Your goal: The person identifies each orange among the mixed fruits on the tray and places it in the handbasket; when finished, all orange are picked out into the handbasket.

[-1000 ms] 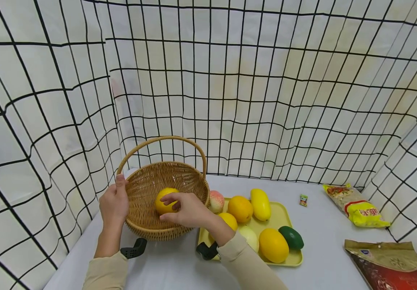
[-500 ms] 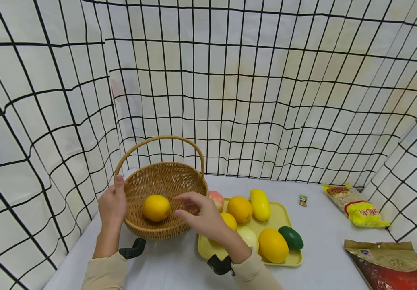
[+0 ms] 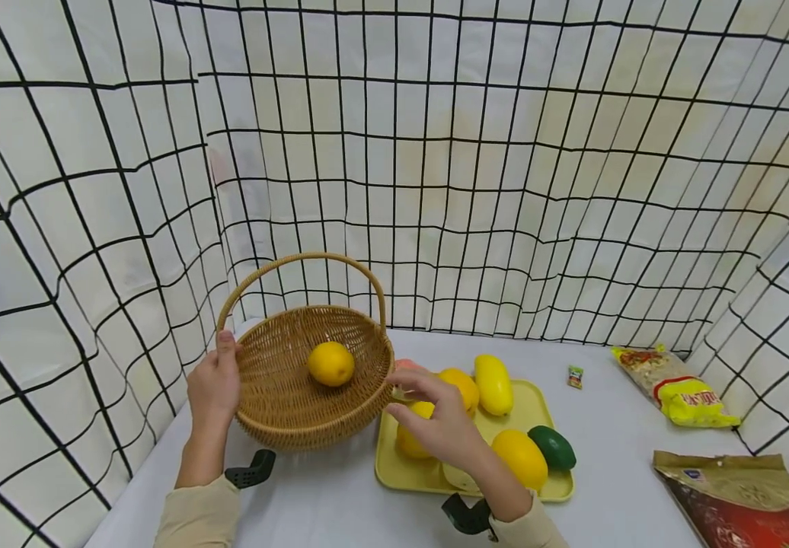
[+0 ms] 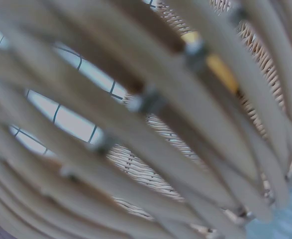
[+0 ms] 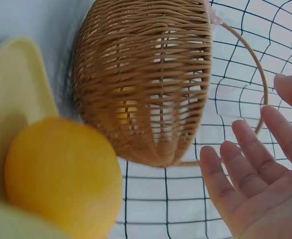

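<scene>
Head cam: above, faces fwd + down, wide on brown round wicker basket (image 3: 271, 388), white black-gridded wall (image 3: 504, 164). L wrist cam: v. close outside basket, peering thru it. R wrist cam: turned sideways, facing basket's outer side, further off. All 3 share basket, wall.

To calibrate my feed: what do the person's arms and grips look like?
The left sleeve and right sleeve are plain beige. The angular left bracket and right bracket beside them are black; small holes dot the left one. The left grip and right grip are ungloved.
</scene>
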`<state>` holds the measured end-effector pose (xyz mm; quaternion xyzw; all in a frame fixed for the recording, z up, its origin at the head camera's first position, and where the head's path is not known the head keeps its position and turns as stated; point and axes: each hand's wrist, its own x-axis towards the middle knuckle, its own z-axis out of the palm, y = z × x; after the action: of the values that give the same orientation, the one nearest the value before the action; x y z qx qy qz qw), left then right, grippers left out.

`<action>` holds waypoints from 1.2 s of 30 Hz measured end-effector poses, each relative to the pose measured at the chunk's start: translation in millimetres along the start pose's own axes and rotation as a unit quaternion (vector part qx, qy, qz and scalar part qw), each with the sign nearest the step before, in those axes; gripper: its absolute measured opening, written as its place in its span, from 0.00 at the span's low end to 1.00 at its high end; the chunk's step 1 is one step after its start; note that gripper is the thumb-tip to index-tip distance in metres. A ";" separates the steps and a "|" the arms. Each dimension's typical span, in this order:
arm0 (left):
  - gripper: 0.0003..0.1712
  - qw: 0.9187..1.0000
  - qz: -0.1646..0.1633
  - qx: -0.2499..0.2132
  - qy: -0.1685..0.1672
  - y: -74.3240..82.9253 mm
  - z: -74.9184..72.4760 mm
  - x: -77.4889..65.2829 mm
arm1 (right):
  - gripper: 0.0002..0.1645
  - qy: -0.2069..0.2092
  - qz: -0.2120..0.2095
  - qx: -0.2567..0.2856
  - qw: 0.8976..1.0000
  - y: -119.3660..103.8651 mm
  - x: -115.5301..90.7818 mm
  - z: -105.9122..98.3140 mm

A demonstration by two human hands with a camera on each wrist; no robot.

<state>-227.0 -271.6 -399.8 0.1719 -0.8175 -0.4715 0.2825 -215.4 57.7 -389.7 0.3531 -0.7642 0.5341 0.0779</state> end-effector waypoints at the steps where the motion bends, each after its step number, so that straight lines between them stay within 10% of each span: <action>1: 0.49 1.000 -0.002 0.000 -0.003 -0.1 0.1 0.0 | 0.19 0.002 -0.001 -0.005 1.000 0.5 -3.0 -3.6; 23: 0.50 1.000 -0.010 0.007 -0.004 -1.1 1.1 1.5 | 0.19 0.044 0.066 -0.074 0.994 13.9 -61.1 -66.3; 36: 0.50 1.000 0.001 0.007 0.000 -0.5 3.2 1.5 | 0.20 0.136 0.175 -0.101 0.970 33.2 -96.8 -96.8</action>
<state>-230.2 -270.5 -401.0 0.1731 -0.8208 -0.4659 0.2816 -189.5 192.2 -422.6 0.1288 -0.8462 0.5026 0.1215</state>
